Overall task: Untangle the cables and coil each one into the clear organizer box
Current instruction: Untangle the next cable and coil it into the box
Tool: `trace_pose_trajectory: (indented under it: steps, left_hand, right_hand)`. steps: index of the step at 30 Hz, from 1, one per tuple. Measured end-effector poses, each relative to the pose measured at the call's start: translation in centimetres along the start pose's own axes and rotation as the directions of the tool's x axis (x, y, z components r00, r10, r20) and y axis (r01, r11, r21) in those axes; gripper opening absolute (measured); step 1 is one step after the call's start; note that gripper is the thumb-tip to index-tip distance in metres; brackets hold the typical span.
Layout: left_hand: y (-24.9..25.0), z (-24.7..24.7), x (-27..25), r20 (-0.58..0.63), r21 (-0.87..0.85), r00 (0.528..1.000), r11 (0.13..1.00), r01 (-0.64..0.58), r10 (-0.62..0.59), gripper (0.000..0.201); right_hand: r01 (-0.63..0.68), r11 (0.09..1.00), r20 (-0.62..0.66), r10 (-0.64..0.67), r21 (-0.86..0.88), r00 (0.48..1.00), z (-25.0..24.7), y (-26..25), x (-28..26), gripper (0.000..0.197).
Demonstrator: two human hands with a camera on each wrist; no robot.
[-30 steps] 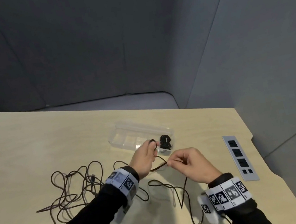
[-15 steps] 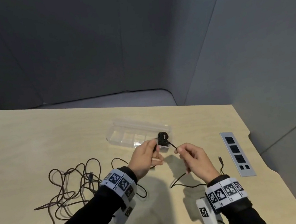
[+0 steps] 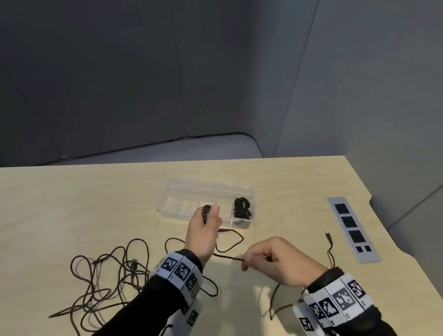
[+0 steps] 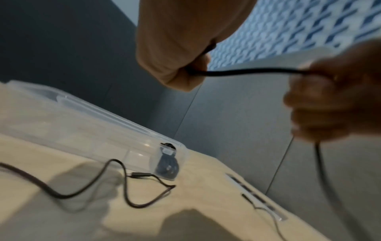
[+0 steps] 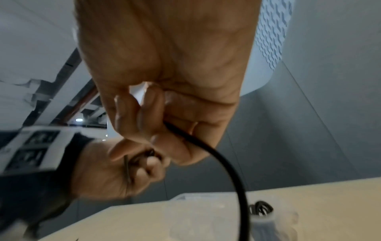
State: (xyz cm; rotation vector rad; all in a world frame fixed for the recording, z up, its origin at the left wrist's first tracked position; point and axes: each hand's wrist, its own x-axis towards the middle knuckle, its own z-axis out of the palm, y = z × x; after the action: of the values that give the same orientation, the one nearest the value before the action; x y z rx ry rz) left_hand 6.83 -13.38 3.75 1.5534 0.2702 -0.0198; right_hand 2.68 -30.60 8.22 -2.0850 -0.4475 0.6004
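Note:
My left hand (image 3: 207, 222) is raised in front of the clear organizer box (image 3: 182, 203) and grips a small coil of a black cable (image 3: 206, 213). The same black cable (image 4: 247, 71) runs taut to my right hand (image 3: 248, 262), which pinches it between thumb and fingers (image 5: 144, 117). Its free end with a plug (image 3: 328, 235) lies on the table to the right. A finished black coil (image 3: 241, 208) sits in the box's right-end compartment. A tangle of brown cable (image 3: 107, 281) lies on the table to the left.
A grey socket panel (image 3: 352, 230) is set into the table (image 3: 48, 218) near its right edge. A loose brown cable loop with a plug (image 4: 140, 175) lies just in front of the box. Grey padded walls close in behind and on the right.
My right hand has drawn back toward me from near the left hand, stretching a fresh length of black cable between them. The left hand stays raised by the box with its coil.

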Motion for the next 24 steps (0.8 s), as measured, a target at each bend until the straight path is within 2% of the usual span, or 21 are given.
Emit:
trace_pose_trajectory:
  steps: [2,4,7,8,11,13,14,15,18,20,22,24]
  left_hand:
    - [-0.9,-0.4,0.1,0.058,0.159,0.998,0.986,-0.042,0.033,0.028]
    - [-1.3,-0.5,-0.2,0.164,0.249,0.985,0.963,-0.101,0.061,0.036]
    - [-0.8,-0.2,-1.3,0.347,0.337,0.926,0.902,-0.27,0.148,0.047]
    - [-0.6,0.0,-1.6,0.381,0.334,0.913,0.9,-0.281,0.144,0.048]
    - [-0.2,0.4,-1.7,0.426,0.221,0.903,0.961,-0.166,0.058,0.048]
    - [0.2,0.7,-2.0,0.492,0.136,0.87,0.987,-0.088,0.01,0.044]
    - [0.3,0.7,-2.2,0.531,0.111,0.847,0.991,-0.079,0.008,0.039]
    - [0.5,0.8,-2.4,0.558,0.095,0.83,0.992,-0.082,0.015,0.035]
    - [0.3,0.8,-2.4,0.544,0.021,0.838,0.998,-0.066,0.044,0.026]
    - [0.2,0.7,-2.2,0.491,-0.027,0.867,0.996,-0.083,0.086,0.024]
    - [0.4,0.8,-2.2,0.416,-0.027,0.901,0.992,-0.12,0.12,0.026]
    - [0.5,1.0,-2.2,0.311,-0.105,0.946,0.993,-0.056,0.086,0.025]
  right_hand:
    - [0.061,0.997,-0.053,-0.059,0.037,0.997,-1.0,-0.5,0.0,0.015]
    - [0.107,0.994,-0.142,-0.109,-0.023,0.984,-1.8,-0.3,0.4,0.013]
    - [0.103,0.976,-0.283,-0.156,-0.193,0.946,-2.2,0.3,1.4,0.014]
    - [0.1,0.974,-0.326,-0.164,-0.203,0.931,-2.3,0.4,1.7,0.014]
    - [0.087,0.986,-0.437,-0.14,-0.139,0.888,-2.2,1.2,2.3,0.013]
    - [0.084,0.996,-0.498,-0.077,-0.008,0.864,-1.9,1.7,2.6,0.007]
    - [0.079,0.995,-0.524,-0.032,0.068,0.851,-1.9,1.9,2.7,0.002]
    - [0.069,0.988,-0.545,0.015,0.135,0.838,-1.9,2.1,2.8,0.006]
    - [0.024,0.95,-0.549,0.159,0.312,0.82,-1.7,3.0,2.9,0.022]
    - [0.016,0.92,-0.472,0.186,0.392,0.862,-1.1,3.5,2.9,0.022]
    - [0.04,0.894,-0.393,0.155,0.445,0.906,-0.2,3.9,2.8,0.018]
    - [0.043,0.873,-0.347,0.148,0.486,0.926,0.3,4.3,2.9,0.014]
